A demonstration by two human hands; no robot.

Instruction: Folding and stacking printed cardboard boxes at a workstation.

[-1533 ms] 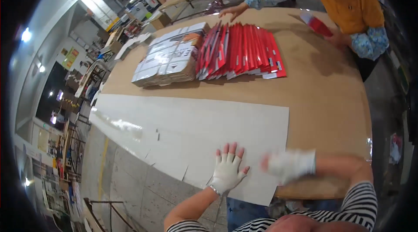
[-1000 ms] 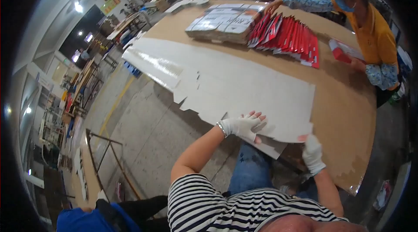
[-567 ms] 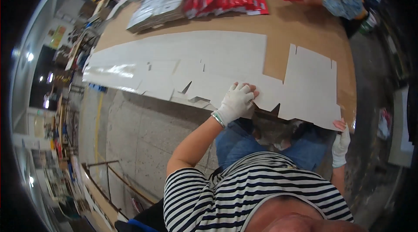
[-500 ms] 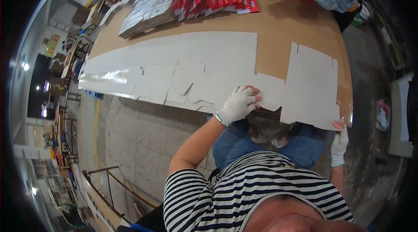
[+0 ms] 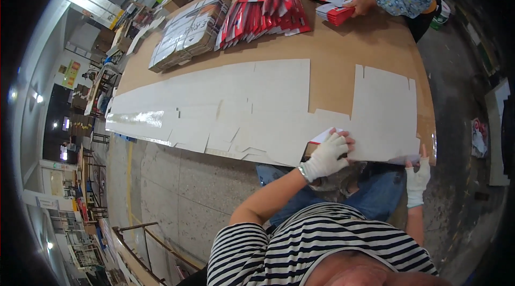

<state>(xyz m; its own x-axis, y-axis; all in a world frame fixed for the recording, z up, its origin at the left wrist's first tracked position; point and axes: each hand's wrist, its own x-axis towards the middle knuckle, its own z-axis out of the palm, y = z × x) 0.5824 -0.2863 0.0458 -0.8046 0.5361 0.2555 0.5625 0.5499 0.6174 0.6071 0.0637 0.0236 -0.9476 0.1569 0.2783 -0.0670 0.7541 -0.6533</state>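
Observation:
My left hand [image 5: 330, 154], in a white fingerless glove, bends over the near edge of white cardboard sheets [image 5: 257, 93]. Its fingers close on a flat white piece with a red edge [image 5: 321, 137], mostly hidden by the hand. My right hand [image 5: 418, 176], gloved the same way, is at the near right corner of an upright white cardboard panel [image 5: 383, 109]. One finger points up and the thumb stands apart from it. A greyish, shiny patch by its thumb is too small to make out.
On the brown table [image 5: 332, 44] lie a pile of red-and-white packets [image 5: 260, 17] and a strapped, wrapped bundle [image 5: 190, 31]. Across the table, a co-worker's hand [image 5: 362, 5] holds a small stack of red packets [image 5: 335, 14]. A metal-framed rack [image 5: 134, 227] stands at lower left.
My left hand has moved right, and the red-edged white piece has come into view under it. My right hand's fingers have spread at the corner. Several packets are lifted above the far pile.

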